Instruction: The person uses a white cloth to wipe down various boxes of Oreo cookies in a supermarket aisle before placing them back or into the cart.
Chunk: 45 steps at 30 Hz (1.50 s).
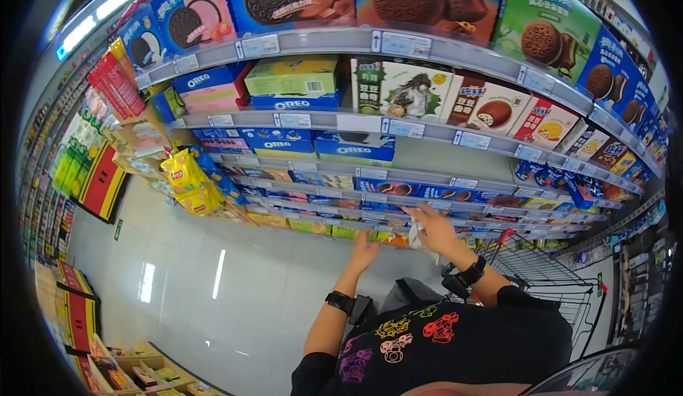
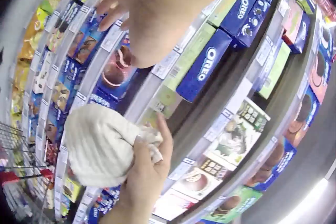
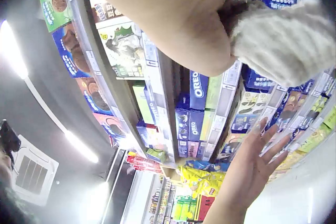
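My right hand grips a bunched off-white cloth in front of the lower shelves. In the left wrist view its thumb and a finger pinch one end of the cloth, and the wide, ribbed-looking part hangs away from them. In the right wrist view that cloth sticks out past the heel of the hand. My left hand is apart from it, to the left, with nothing in it. Its fingers are spread and fairly straight, near the shelf fronts.
Shelves carry Oreo boxes and other biscuit boxes behind price tags. Yellow snack bags hang at the shelf end on the left. A wire shopping cart stands at my right. Grey floor tiles stretch leftward.
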Available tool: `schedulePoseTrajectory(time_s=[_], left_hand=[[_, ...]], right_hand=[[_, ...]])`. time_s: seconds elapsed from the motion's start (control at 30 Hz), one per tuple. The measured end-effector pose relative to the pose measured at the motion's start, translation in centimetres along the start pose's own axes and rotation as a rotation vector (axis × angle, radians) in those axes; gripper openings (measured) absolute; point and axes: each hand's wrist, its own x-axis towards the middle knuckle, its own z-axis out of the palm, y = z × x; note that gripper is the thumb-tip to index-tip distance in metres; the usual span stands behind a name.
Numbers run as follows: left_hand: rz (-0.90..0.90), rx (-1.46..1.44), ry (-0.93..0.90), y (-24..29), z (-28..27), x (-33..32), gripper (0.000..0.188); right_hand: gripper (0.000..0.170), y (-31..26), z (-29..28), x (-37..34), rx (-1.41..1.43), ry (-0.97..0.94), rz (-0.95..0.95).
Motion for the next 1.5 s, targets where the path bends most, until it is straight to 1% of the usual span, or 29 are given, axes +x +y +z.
schedulePoseTrajectory(time_s=[0.03,0.07,0.1,0.13,0.17,0.2,0.27,0.33,0.4,0.43,0.5,0.53,0.63,0.73,0.83,0.93,1.03,1.13,1.17,1.27,1.37,1.47,1.5], left_hand=[[0.038,0.008,0.055,0.8,-1.5,0.6,0.053],[0.003,-0.085,0.084,1.6,-2.8,1.0,0.053],[-0.028,-0.178,0.114,3.1,-4.3,1.5,0.053],[-0.057,-0.273,0.145,3.6,-5.4,2.2,0.053],[-0.031,-0.291,0.176,3.1,-6.0,3.1,0.053],[-0.005,-0.307,0.211,2.9,-6.9,4.1,0.053],[0.026,-0.343,0.267,2.5,-8.2,5.8,0.054],[0.032,-0.383,0.309,5.4,-10.4,7.2,0.056],[0.031,-0.435,0.321,5.9,-11.5,9.4,0.056],[0.028,-0.457,0.326,6.2,-11.9,10.2,0.057],[-0.100,-0.563,0.289,7.3,-12.5,12.1,0.058],[-0.152,-0.614,0.278,8.0,-12.8,13.6,0.058],[-0.075,-0.404,0.403,6.1,-12.5,16.9,0.055],[-0.035,-0.301,0.559,6.9,-12.2,18.6,0.050],[0.002,-0.253,0.649,7.0,-11.4,19.3,0.042],[-0.031,-0.255,0.706,7.3,-11.1,19.7,0.035],[-0.023,-0.289,0.737,7.7,-11.1,20.0,0.029],[-0.012,-0.172,0.769,7.7,-11.1,20.1,0.026],[-0.045,-0.196,0.771,7.8,-11.1,20.0,0.024],[-0.034,-0.215,0.792,8.0,-10.8,19.8,0.023],[-0.024,-0.296,0.778,7.4,-10.4,19.9,0.020],[-0.037,-0.549,0.709,8.2,-11.0,20.2,0.017],[-0.049,-0.520,0.662,8.4,-11.3,20.0,0.015]], right_hand=[[0.031,-0.1,0.1,0.8,-0.053,0.006,-0.011],[0.025,0.0,0.0,1.5,-0.108,0.012,-0.023],[0.011,0.3,0.1,2.5,-0.073,-0.012,-0.025],[0.010,1.3,0.6,3.5,-0.053,-0.020,-0.018],[0.009,2.6,1.4,4.5,-0.031,-0.030,-0.013],[0.009,2.5,1.2,5.8,-0.008,-0.040,-0.011],[0.012,2.1,0.5,7.6,-0.045,0.095,-0.004],[0.017,0.5,-0.9,9.3,-0.061,0.204,0.031],[0.022,-0.2,-1.6,11.0,-0.054,0.293,0.095],[0.023,0.5,-1.5,11.9,-0.080,0.261,0.156],[0.026,2.7,-1.4,13.8,-0.130,0.202,0.269],[0.028,3.9,-1.6,14.9,-0.122,0.139,0.320],[0.032,8.5,-1.3,17.5,-0.091,-0.018,0.429],[0.033,12.7,0.2,19.0,-0.036,-0.155,0.491],[0.034,15.4,2.0,20.1,0.006,-0.237,0.517],[0.035,17.2,3.3,20.8,0.051,-0.274,0.536],[0.037,18.4,4.5,20.9,0.098,-0.293,0.574],[0.038,19.3,5.2,20.7,0.151,-0.293,0.595],[0.039,19.6,5.4,20.6,0.170,-0.287,0.601],[0.040,20.0,5.6,20.0,0.265,-0.244,0.619],[0.042,20.0,5.7,19.2,0.408,-0.174,0.634],[0.043,19.1,5.3,18.4,0.594,-0.077,0.635],[0.044,18.7,4.9,18.5,0.670,-0.036,0.617]])
